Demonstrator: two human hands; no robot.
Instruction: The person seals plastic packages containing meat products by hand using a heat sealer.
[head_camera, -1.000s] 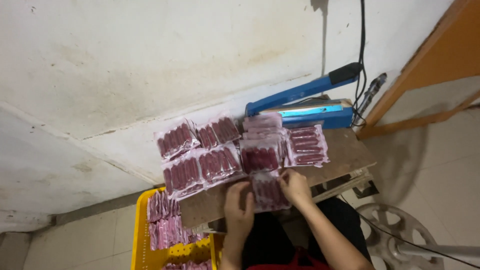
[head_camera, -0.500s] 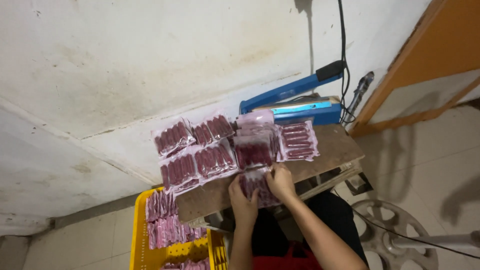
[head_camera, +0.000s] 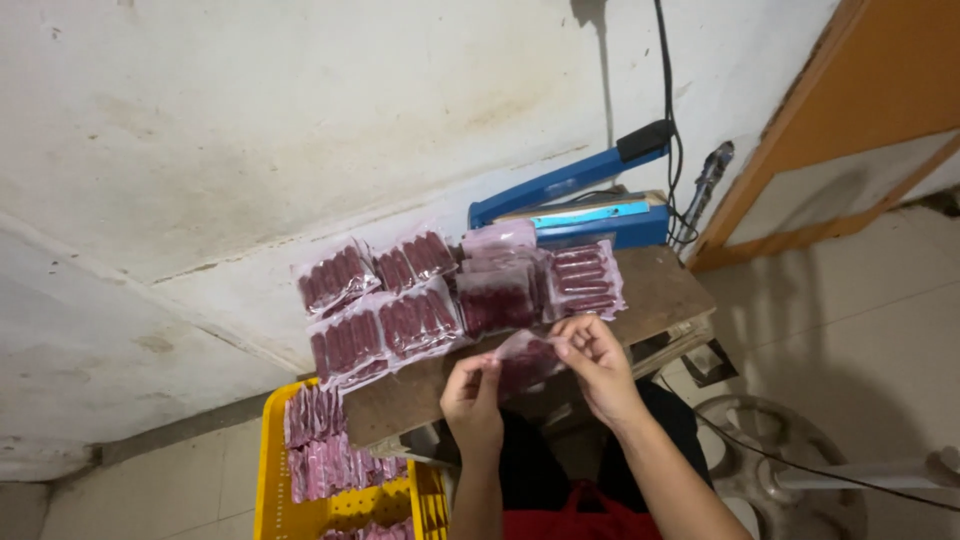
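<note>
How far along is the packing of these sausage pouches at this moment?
Done, it seems: several filled pouches of red sausages lie on the wooden table in front of the blue heat sealer. In hand: the left hand and right hand hold one pouch between them. Left: the yellow crate on the floor holds many more packs; whether these are sealed cannot be told.

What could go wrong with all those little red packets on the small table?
The packet is held between the left hand and right hand over the table edge, so it might slip and fall. The sealed packets are crowded in overlapping rows near the edges; a nudge could push some off. The blue sealer sits close behind them, with cables hanging nearby that might snag.
</note>
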